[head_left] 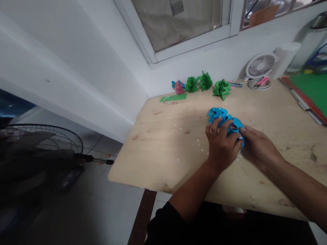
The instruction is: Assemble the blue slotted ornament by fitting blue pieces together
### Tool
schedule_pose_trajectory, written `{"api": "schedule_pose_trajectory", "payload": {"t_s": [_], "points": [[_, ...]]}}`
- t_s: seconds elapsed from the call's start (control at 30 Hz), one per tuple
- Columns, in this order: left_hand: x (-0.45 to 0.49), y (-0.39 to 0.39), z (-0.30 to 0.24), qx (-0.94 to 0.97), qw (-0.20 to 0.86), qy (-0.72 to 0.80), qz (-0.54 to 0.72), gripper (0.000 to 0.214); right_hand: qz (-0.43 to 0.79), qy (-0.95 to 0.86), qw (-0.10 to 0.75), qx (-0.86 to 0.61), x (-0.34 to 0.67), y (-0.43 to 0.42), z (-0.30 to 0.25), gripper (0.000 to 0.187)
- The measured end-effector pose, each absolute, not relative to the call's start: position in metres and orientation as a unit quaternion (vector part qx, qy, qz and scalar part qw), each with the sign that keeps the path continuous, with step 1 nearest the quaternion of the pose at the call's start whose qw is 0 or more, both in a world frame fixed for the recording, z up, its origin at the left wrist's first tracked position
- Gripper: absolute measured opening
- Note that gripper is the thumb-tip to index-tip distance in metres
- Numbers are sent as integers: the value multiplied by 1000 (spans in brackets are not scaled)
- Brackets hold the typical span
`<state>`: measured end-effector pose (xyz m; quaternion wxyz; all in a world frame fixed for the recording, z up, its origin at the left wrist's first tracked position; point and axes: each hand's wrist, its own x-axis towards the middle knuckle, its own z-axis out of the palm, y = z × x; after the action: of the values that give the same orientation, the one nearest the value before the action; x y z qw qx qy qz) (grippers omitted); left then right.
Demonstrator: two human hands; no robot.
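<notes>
Both hands are on a blue cut-paper ornament (pixel 216 113) made of looped, folded layers, low over the wooden table (pixel 158 143). My left hand (pixel 222 146) lies across its near side, fingers bent and pressing on the paper. From the right, my right hand (pixel 258 144) grips the ornament's right end between thumb and fingers. Its fingertips are partly hidden behind the paper. Small white paper bits (pixel 198 142) lie scattered on the wood around the hands.
Along the wall stand green paper ornaments (pixel 205 81) and a pink-and-blue one (pixel 179 87). A green strip (pixel 178 97) lies nearby. Further right are a small white fan (pixel 261 65), a tape ring with pink clippers (pixel 262 82), and coloured sheets (pixel 310 88). A floor fan (pixel 41 143) stands left.
</notes>
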<state>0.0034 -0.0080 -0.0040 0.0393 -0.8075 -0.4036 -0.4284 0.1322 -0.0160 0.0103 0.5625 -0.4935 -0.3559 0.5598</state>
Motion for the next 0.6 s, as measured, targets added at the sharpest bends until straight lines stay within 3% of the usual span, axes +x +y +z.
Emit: {"api": "schedule_pose_trajectory", "payload": {"t_s": [0.6], "points": [[12,-6,-14,-783,31,-429,-449,13,638,-243,581,-443,124,-18,13,12]]}}
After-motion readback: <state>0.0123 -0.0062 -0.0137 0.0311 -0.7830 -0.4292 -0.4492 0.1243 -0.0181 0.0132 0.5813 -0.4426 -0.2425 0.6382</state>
